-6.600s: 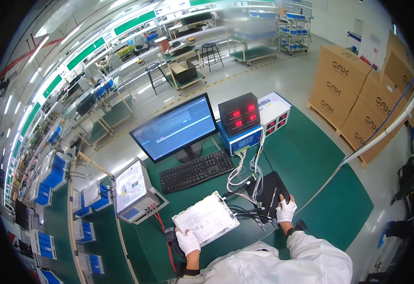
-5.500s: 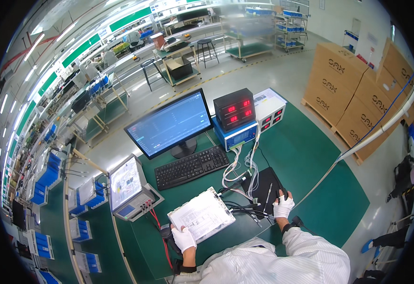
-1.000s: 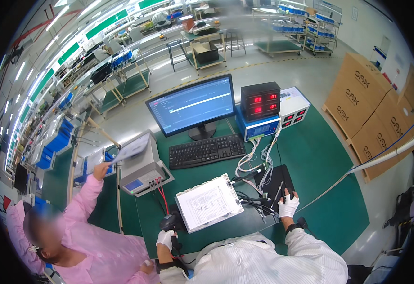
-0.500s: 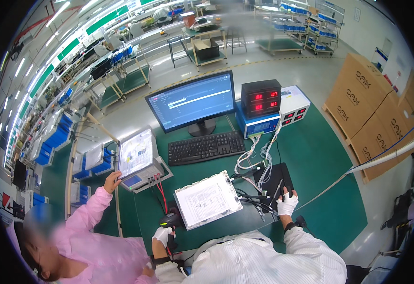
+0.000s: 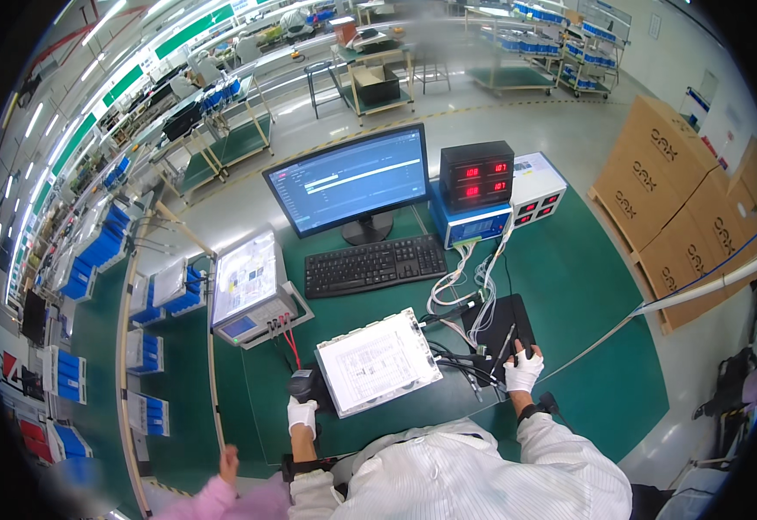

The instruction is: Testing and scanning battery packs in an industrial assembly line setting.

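My left hand (image 5: 302, 418), in a white glove with bare fingertips, grips a dark barcode scanner (image 5: 303, 385) at the desk's near left. Just right of it lies a flat metal-edged unit (image 5: 429, 371) with a printed sheet (image 5: 377, 362) on top. Black cables (image 5: 458, 362) with connectors run from the unit's right side. My right hand (image 5: 524, 373), gloved the same way, is closed over a dark computer mouse (image 5: 529, 353), mostly hidden under the fingers, at the edge of a black mouse pad (image 5: 510, 319). A pen-like tool (image 5: 504, 343) lies on the pad beside it.
Behind stand a monitor (image 5: 352, 186), a black keyboard (image 5: 377, 267), a bench instrument (image 5: 253, 290) with red leads and stacked boxes with red digits (image 5: 477, 178). Cartons (image 5: 656, 191) stand at right. A co-worker's hand (image 5: 229, 464) and pink sleeve are at lower left.
My left hand has raised and turned the scanner beside the unit. The co-worker has let go of the bench instrument and drawn back toward the lower edge. My right hand stays on the mouse.
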`<action>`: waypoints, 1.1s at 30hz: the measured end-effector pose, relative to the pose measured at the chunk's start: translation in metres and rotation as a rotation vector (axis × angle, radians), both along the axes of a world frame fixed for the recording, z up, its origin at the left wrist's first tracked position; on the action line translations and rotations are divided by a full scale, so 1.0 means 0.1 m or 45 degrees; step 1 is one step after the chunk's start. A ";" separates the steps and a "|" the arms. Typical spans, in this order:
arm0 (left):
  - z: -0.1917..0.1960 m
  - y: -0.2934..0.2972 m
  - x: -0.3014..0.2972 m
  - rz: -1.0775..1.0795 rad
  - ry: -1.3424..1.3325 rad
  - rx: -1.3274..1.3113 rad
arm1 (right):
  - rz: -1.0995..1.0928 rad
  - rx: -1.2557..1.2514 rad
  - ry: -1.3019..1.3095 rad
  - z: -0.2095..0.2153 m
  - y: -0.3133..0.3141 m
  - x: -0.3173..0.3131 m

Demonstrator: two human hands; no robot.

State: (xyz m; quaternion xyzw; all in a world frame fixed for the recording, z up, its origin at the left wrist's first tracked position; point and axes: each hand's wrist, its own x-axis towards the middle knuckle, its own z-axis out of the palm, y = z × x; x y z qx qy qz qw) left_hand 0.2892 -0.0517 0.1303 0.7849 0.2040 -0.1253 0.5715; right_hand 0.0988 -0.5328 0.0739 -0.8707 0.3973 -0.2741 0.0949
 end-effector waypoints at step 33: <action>0.62 -0.88 -0.07 -0.045 -0.223 -0.281 | 0.009 0.008 -0.045 -0.02 -0.02 0.00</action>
